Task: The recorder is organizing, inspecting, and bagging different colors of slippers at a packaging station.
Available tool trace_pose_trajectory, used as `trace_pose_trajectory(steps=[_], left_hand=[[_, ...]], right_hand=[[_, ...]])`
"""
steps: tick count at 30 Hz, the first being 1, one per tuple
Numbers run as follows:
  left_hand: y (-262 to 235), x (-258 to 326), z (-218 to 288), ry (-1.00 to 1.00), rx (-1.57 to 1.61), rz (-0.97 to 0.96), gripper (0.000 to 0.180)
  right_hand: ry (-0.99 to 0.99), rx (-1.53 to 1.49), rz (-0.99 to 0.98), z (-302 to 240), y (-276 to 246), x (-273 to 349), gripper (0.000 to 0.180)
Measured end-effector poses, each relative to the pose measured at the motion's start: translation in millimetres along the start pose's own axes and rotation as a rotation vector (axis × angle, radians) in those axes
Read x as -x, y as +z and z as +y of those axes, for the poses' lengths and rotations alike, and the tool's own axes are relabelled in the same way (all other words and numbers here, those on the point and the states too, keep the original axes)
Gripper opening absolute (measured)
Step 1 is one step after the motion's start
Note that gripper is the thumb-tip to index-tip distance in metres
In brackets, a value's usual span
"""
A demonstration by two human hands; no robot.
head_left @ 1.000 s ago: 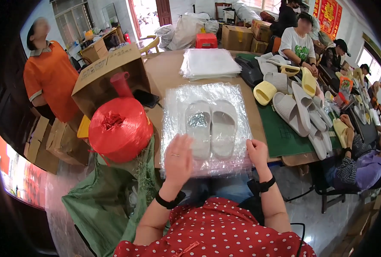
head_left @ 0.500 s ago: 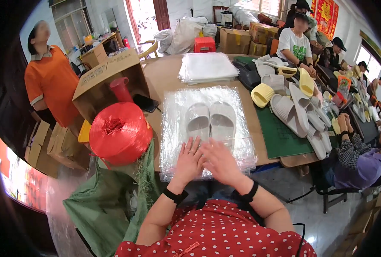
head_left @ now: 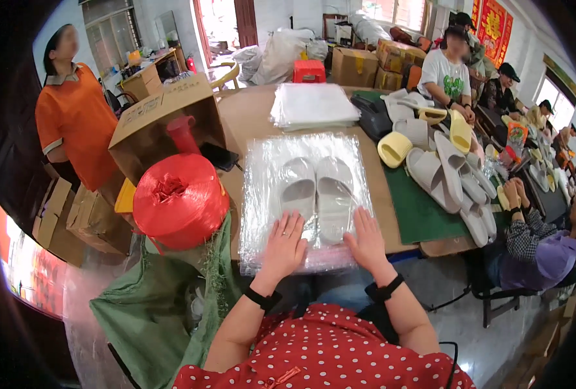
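Note:
A pair of light grey slide slippers lies side by side inside a clear plastic bag, on a stack of such bags in front of me. My left hand rests flat on the plastic over the heel of the left slipper, fingers stretched out. Near the bag's right side, my right hand lies with its fingers extended, thumb apart, beside the right slipper's heel. Neither hand grips anything. Both palms are hidden from above.
A big red roll of plastic twine stands left of the bags, before a cardboard box. White sheets lie at the back. Loose slippers pile up on a green mat to the right. People sit around the right side.
My right hand has moved right, from beside my left hand to the bag's right edge. My left hand has stayed nearly in place. The plastic over the slippers' heels lies flatter.

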State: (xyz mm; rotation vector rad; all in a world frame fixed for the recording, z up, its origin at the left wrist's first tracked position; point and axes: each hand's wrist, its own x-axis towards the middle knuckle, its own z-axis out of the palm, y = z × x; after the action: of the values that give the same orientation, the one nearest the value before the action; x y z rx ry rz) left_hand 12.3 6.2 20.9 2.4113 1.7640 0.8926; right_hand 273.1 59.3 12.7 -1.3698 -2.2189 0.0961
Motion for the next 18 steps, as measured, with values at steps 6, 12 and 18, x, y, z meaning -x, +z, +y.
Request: trace_pose_trajectory(steps=[6,12,18], left_hand=[[5,4,-3,-0.006,-0.001,-0.002,0.055],[7,3,-2,-0.024,0.009,-0.021,0.057],[6,2,-3,-0.012,0.027,-0.018,0.058]], right_hand=[[-0.013,0.158,0.131,-47,-26,-9,0.075],[-0.326,-0.164,-0.097,-96,5,-28,0.072],[-0.173,-0.02,-0.072,-76,18,-26,0.074]])
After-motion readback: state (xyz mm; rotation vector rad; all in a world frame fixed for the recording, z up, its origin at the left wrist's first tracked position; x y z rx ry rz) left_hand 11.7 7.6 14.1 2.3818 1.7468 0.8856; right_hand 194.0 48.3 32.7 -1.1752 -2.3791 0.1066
